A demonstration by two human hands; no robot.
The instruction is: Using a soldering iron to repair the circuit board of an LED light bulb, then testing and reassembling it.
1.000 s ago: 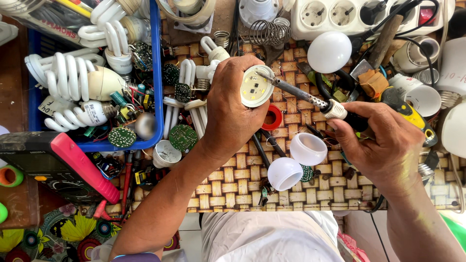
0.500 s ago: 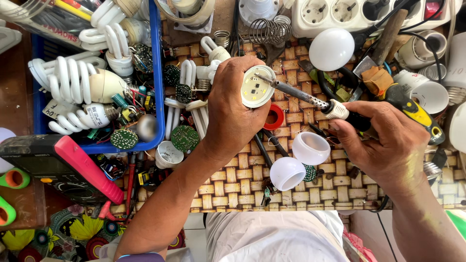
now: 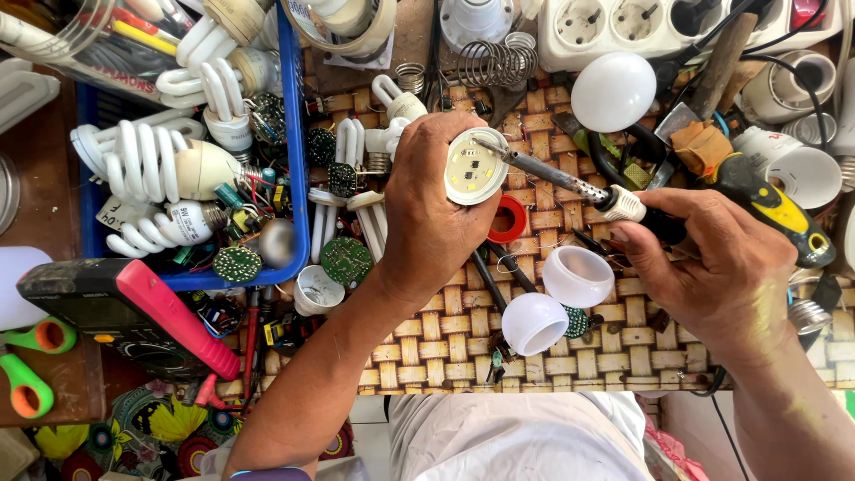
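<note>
Left hand (image 3: 436,214) curled around a round LED bulb base (image 3: 475,171), fingers closed on its rim, the white disc with its small yellow chips turned up toward the camera. Held above a woven mat (image 3: 445,338), just over the middle of the cluttered bench.

Right hand (image 3: 712,267) closed in a pinch on the dark handle of a soldering iron (image 3: 570,183) — thumb and fingers wrapped tight, metal shaft slanting up and left, tip touching the upper edge of the LED disc.

Below the iron, lying on the mat: two white bulb domes (image 3: 557,298), open sides up, touching each other, and a red ring (image 3: 508,220) just beside the left hand's knuckles. Further up, a whole white globe cover (image 3: 613,92) next to a white power strip (image 3: 641,27).

At left, a blue plastic bin (image 3: 292,160) crowded with spiral fluorescent lamps (image 3: 169,169) and small round circuit boards; below it a dark multimeter with a red edge (image 3: 134,316). At far right — a yellow-and-black tool handle (image 3: 779,209), partly behind the right hand.
</note>
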